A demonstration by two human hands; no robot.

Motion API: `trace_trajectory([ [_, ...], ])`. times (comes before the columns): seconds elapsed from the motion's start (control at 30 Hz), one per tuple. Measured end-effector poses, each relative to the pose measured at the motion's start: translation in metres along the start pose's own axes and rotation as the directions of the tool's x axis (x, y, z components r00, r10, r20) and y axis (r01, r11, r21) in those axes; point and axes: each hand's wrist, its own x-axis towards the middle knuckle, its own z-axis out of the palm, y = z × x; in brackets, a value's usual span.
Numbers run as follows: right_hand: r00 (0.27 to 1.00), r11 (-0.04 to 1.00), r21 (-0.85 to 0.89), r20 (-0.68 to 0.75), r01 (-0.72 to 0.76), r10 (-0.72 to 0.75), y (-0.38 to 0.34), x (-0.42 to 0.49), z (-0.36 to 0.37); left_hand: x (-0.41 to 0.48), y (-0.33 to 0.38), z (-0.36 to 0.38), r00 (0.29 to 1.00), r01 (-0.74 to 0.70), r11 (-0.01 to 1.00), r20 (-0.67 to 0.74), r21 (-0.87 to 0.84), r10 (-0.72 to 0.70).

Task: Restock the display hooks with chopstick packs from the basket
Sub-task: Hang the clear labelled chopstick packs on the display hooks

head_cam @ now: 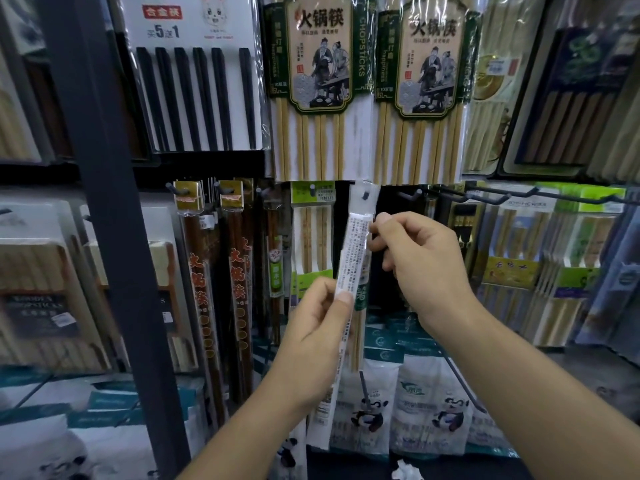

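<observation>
I hold a narrow clear chopstick pack (358,237) upright in front of the hook display, its printed white back label facing me. My left hand (320,327) pinches the pack at its middle. My right hand (419,261) pinches its right edge higher up. The pack's hang hole (364,194) is level with the row of black hooks. A similar green-topped pack (311,237) hangs just left of it. An empty black hook (412,195) sticks out just right of it. The basket is out of view.
A dark metal upright (114,220) crosses the left of the view. Large bamboo chopstick packs (318,84) hang above, and long brown packs (204,289) hang at the left. Long bare hooks (540,197) jut out at the right. Panda-printed bags (433,407) fill the shelf below.
</observation>
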Motion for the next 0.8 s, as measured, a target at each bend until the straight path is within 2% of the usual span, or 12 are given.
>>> trace_trajectory([
  [0.1, 0.999, 0.999, 0.023, 0.033, 0.026, -0.027, -0.003, 0.001, 0.002, 0.002, 0.002, 0.004, 0.999, -0.041, 0.999, 0.026, 0.020, 0.041],
  [0.37, 0.999, 1.000, -0.003, -0.025, -0.029, 0.029, -0.004, 0.017, 0.006, 0.007, -0.001, 0.007, 0.999, -0.043, 0.986, 0.040, 0.164, 0.037],
  [0.67, 0.998, 0.999, -0.038, -0.058, 0.001, -0.003, -0.002, 0.025, 0.009, 0.010, -0.008, 0.010, 0.999, -0.024, 0.996, -0.038, 0.082, 0.027],
  [0.8, 0.998, 0.995, -0.104, -0.057, 0.000, -0.006, 0.005, 0.025, 0.008, 0.012, -0.016, 0.010, 0.996, 0.036, 0.996, -0.079, 0.080, -0.030],
])
